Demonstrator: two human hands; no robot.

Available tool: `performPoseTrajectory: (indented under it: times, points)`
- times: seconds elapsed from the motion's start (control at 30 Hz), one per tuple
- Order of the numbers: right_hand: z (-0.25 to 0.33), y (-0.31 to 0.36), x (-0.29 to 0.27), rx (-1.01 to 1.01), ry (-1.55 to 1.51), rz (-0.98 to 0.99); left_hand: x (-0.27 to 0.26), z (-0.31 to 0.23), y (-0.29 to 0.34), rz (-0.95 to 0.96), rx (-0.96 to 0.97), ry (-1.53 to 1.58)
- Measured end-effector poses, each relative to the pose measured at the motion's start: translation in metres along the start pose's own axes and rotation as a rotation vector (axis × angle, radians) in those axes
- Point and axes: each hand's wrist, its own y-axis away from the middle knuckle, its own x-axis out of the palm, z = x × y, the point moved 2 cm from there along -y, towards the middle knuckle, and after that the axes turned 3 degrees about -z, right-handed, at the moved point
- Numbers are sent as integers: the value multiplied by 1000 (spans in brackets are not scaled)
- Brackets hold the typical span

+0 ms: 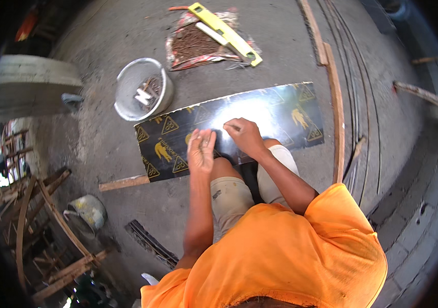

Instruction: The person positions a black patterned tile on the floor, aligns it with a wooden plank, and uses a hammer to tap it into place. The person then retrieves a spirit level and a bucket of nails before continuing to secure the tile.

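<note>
Across my knees and just ahead of them lies a glossy black board (270, 126) with yellow printed figures and a bright glare patch. Over its near middle is my left hand (201, 150), slightly blurred, fingers stretched up and apart from one another, with nothing visible in it. A little to the right, my right hand (244, 135) is closed above the board, its fingertips pinched together. Whatever those fingers hold, if anything, is too small or hidden to make out. The two hands do not touch.
Beyond the board's left end stands a grey bucket (122, 92) with small items inside. Further ahead, a yellow spirit level (224, 32) rests on a sack holding brown material (191, 43). Wooden strips (336, 110) and thin rods run along the right. A stained pot (88, 211) and stacked timber are at left.
</note>
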Motion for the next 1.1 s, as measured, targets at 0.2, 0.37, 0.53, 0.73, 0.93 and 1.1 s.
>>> performPoseTrajectory:
  times: [0.2,0.37,0.53,0.73,0.93,1.1]
  points:
    - [-19,40,-35,-276,594,243,10,7,40,161,10,-1122]
    - [-27,77,-57,-107,543,418,54,40,91,743,630,-1715]
    - [-44,114,-89,116,386,445,63,64,107,932,498,-1936]
    - [-69,144,-107,162,218,325,51,93,103,1053,286,-1843]
    - [-102,109,-127,85,222,-258,-1,104,39,452,362,-1730]
    - [-143,51,-114,152,278,-283,-41,152,-1,193,335,-1692]
